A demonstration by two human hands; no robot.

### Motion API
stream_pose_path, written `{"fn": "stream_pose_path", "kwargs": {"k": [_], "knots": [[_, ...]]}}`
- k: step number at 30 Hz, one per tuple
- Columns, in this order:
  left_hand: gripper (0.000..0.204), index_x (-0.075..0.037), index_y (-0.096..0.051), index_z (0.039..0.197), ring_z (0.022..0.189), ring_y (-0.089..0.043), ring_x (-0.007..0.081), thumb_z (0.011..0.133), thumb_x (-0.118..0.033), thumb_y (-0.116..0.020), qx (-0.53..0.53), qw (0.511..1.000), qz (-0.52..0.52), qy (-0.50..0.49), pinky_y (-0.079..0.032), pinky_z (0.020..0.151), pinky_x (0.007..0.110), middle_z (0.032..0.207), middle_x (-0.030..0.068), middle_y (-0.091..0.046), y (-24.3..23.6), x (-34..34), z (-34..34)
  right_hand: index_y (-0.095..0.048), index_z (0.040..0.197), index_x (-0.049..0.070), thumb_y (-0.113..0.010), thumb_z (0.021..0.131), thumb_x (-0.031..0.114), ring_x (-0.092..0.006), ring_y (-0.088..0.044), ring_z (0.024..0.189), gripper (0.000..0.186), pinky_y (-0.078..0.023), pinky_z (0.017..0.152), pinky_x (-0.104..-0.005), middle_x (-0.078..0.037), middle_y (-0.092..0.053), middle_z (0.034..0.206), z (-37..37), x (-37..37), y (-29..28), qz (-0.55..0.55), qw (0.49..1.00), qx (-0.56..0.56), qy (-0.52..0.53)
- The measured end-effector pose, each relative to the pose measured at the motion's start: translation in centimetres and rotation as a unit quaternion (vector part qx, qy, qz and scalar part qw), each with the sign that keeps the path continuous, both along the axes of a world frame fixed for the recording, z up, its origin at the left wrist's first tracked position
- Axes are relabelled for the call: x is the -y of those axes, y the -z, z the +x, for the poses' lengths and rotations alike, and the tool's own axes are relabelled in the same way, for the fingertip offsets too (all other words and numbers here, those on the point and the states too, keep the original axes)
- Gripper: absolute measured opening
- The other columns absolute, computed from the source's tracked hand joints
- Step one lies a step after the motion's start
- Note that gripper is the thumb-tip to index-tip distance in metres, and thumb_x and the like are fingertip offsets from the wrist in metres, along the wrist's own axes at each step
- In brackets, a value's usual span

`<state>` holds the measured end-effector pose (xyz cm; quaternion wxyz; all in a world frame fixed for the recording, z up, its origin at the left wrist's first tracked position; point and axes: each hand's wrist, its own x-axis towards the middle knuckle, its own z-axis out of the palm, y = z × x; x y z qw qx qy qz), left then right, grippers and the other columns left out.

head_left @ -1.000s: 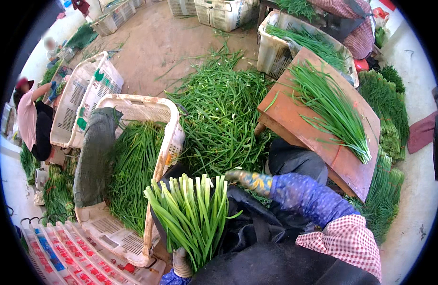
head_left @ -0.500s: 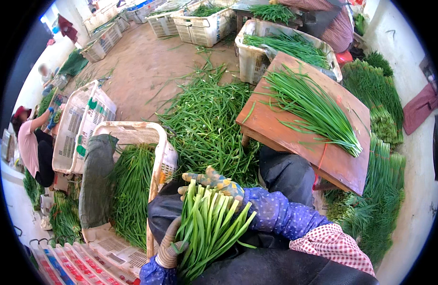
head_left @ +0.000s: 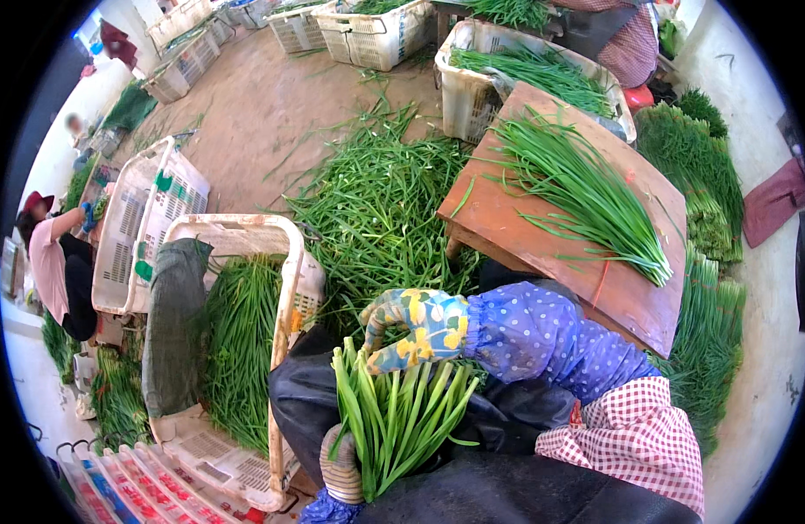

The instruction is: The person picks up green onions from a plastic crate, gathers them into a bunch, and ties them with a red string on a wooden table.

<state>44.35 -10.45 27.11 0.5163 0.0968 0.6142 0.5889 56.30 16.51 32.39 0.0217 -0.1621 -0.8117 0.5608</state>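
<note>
A bunch of green garlic chives (head_left: 402, 419) lies across my lap, its blunt ends fanned out away from me. My left hand (head_left: 340, 463), in a striped glove, wraps round the lower left side of the bunch; part of its fingers is hidden behind the leaves. Over the upper ends curls my right hand (head_left: 416, 330), in a yellow, green and blue patterned glove. Its fingers and thumb come together in a pinch at the upper left stalk ends. Another bunch of chives (head_left: 586, 196) lies on the small wooden table (head_left: 481, 205) ahead to the right.
Loose leaves form a heap (head_left: 376, 210) on the floor ahead. A white crate (head_left: 285, 253) holding chives stands at my left, with another crate (head_left: 171, 205) beyond it. Bundled greens (head_left: 712, 332) line the right wall. A person (head_left: 58, 262) works at far left.
My right hand has turned from lying stretched behind the bunch to curling over its upper ends. The bunch and my left hand have shifted slightly right. The view has moved a little.
</note>
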Motion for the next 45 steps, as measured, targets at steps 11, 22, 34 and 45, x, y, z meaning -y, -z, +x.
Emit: {"fn": "stream_pose_path", "kwargs": {"k": [11, 22, 34, 45], "knots": [[0.030, 0.001, -0.056, 0.108, 0.084, -0.063, 0.0193, 0.091, -0.023, -0.056, 0.016, 0.999, 0.007, -0.029, -0.052, 0.076, 0.031, 0.096, 0.0113, -0.065, 0.9, -0.2, -0.5, -0.058, 0.076, 0.003, -0.075, 0.078, 0.022, -0.0201, -0.057, 0.098, 0.025, -0.049, 0.080, -0.0327, -0.020, -0.050, 0.122, -1.7, 0.9, 2.9, -0.167, 0.970, -0.092, 0.150], [0.023, 0.003, -0.055, 0.110, 0.082, -0.061, 0.0134, 0.093, -0.013, -0.054, -0.020, 0.999, -0.019, -0.024, -0.051, 0.074, 0.024, 0.097, 0.0098, -0.065, 1.9, -0.3, -0.7, -0.068, 0.097, 0.004, -0.069, 0.081, 0.031, -0.0216, -0.058, 0.102, 0.032, -0.049, 0.085, -0.0341, -0.012, -0.054, 0.125, -3.1, 0.6, 6.7, -0.284, 0.956, -0.003, -0.068], [0.028, 0.002, -0.059, 0.105, 0.079, -0.056, 0.0125, 0.090, -0.021, -0.058, -0.057, 0.998, -0.035, -0.009, -0.046, 0.074, 0.026, 0.090, 0.0059, -0.063, 2.6, 0.3, -1.4, -0.056, 0.114, 0.004, -0.067, 0.082, 0.033, -0.0330, -0.053, 0.110, 0.044, -0.043, 0.094, -0.0428, -0.018, -0.056, 0.115, -6.3, -11.4, -1.4, 0.394, 0.895, -0.004, 0.207], [0.026, 0.000, -0.058, 0.106, 0.084, -0.056, 0.0119, 0.089, -0.019, -0.060, -0.079, 0.995, -0.054, 0.030, -0.046, 0.079, 0.027, 0.093, 0.0063, -0.063, 0.5, -0.6, -0.7, -0.068, 0.100, 0.009, -0.066, 0.076, 0.029, -0.0274, -0.059, 0.101, 0.031, -0.048, 0.084, -0.0360, -0.013, -0.061, 0.109, -6.7, -1.0, 4.0, 0.024, 0.956, 0.226, -0.185]]}}
